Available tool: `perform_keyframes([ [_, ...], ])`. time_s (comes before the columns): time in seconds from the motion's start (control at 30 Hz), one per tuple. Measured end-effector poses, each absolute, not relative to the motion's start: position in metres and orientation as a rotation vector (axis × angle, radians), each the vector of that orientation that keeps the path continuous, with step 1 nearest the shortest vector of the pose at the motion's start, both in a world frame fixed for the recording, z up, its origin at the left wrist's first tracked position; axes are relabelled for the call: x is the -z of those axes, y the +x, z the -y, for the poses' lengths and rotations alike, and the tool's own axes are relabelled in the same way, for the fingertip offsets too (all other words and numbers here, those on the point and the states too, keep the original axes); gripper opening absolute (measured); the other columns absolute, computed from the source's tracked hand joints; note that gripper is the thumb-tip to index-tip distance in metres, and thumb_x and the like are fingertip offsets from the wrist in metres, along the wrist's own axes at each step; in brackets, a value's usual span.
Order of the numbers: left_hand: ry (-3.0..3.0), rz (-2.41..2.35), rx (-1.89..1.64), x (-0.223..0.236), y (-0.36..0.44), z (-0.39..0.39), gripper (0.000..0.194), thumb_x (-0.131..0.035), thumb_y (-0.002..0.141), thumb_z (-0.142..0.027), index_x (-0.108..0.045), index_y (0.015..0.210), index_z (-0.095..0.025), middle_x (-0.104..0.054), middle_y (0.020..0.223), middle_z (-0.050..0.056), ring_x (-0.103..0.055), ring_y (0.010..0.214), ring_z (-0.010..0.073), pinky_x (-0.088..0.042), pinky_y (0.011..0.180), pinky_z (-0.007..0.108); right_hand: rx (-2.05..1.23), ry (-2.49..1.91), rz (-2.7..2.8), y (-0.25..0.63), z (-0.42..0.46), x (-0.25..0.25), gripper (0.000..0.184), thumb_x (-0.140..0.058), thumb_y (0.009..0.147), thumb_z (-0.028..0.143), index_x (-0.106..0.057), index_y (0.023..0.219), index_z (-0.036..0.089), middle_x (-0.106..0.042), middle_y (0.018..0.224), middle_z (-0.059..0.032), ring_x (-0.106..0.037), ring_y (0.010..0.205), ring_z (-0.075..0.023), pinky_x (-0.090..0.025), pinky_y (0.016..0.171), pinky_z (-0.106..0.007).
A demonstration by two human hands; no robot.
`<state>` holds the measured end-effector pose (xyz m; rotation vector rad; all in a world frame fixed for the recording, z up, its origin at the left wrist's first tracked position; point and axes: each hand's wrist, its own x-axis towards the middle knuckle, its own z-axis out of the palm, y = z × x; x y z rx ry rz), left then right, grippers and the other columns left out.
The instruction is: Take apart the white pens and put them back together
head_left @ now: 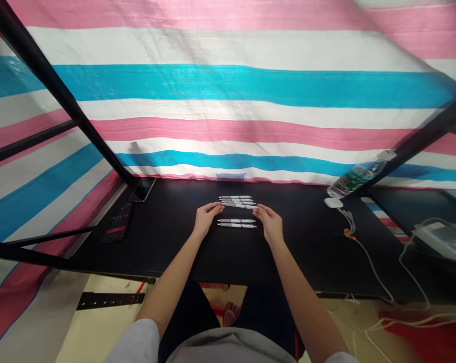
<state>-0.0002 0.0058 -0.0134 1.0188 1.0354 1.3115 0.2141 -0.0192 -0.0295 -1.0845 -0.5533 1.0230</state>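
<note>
Six white pens [237,200] lie on a black table [307,247], four grouped above a pair. The left hand [206,218] and right hand [268,224] flank them, each reaching an end of the lowest of the four; whether they pinch it, I cannot tell.

Any printing on the white pens [236,200] is too small to read. The right hand [268,224] hides one end of the lowest pen in the upper group, so whether it grips that pen cannot be told. At this size, it is also unclear whether the left hand [206,219] touches the pens. The flat dark object [117,223] is too dim to identify, and the plastic bottle's label [358,177] is unreadable. The right edge cuts off a white device [443,237] and a red cloth [420,335]; the bottom edge cuts off the grey sleeves [133,344].
</note>
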Motion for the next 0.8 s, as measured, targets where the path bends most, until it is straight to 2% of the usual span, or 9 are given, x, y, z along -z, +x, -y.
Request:
perform_keyframes([
  [0.23,1.053,-1.032,-1.300,0.013,-0.001,-0.006,0.036,-0.080,0.064,-0.036,-0.074,0.090,-0.012,-0.074,0.081,0.008,-0.069,0.078,0.0194,-0.055,0.085,0.039,-1.043,-1.064,0.606,0.214,0.021,0.024,0.036,-0.086,0.054,0.040,-0.072,0.076,0.016,-0.068,0.069,-0.0025,-0.066,0.067,-0.0166,-0.060,0.073,-0.037],
  [0.47,1.209,-1.006,-1.243,0.010,-0.004,-0.006,0.037,-0.075,0.069,-0.040,-0.073,0.093,-0.012,-0.070,0.075,0.006,-0.064,0.069,0.0151,-0.054,0.074,0.032,-1.091,-1.058,0.727,0.213,0.025,0.017,0.034,-0.082,0.060,0.042,-0.071,0.078,0.016,-0.062,0.062,0.0006,-0.059,0.057,-0.0126,-0.057,0.062,-0.032],
  [0.67,1.263,-0.993,-1.201,0.003,-0.002,-0.001,0.034,-0.073,0.072,-0.041,-0.072,0.090,-0.012,-0.066,0.067,0.003,-0.061,0.063,0.0127,-0.052,0.067,0.028,-1.154,-1.031,0.698,0.211,0.025,0.017,0.038,-0.083,0.060,0.044,-0.072,0.082,0.015,-0.065,0.067,-0.0012,-0.063,0.062,-0.0141,-0.058,0.069,-0.034],
  [0.8,1.291,-0.984,-1.157,0.002,0.000,0.001,0.037,-0.076,0.069,-0.041,-0.071,0.092,-0.012,-0.066,0.067,0.003,-0.062,0.063,0.0136,-0.052,0.065,0.028,-1.196,-0.985,0.723,0.210,0.025,0.020,0.038,-0.085,0.059,0.042,-0.073,0.084,0.016,-0.067,0.070,-0.0019,-0.066,0.070,-0.0154,-0.058,0.074,-0.033],
])
